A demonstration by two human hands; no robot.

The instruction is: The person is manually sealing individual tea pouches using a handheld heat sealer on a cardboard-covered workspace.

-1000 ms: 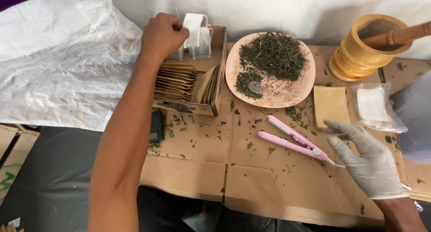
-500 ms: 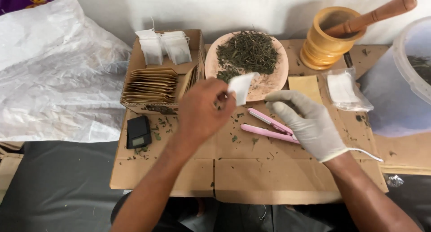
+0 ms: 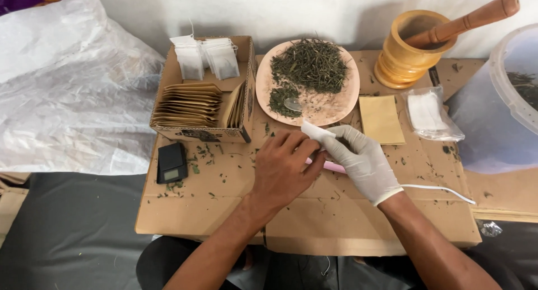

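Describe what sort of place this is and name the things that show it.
Probably a small makeshift herb or tea packing station: a plate of dried leaves, a wooden mortar with pestle, and a cardboard box of paper sachets, on flattened cardboard.

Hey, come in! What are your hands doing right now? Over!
Left hand bare, right hand gloved, both pinching a small white tea bag. Pink sealer lies under them. Plate of dried leaves just beyond; nothing in the way.
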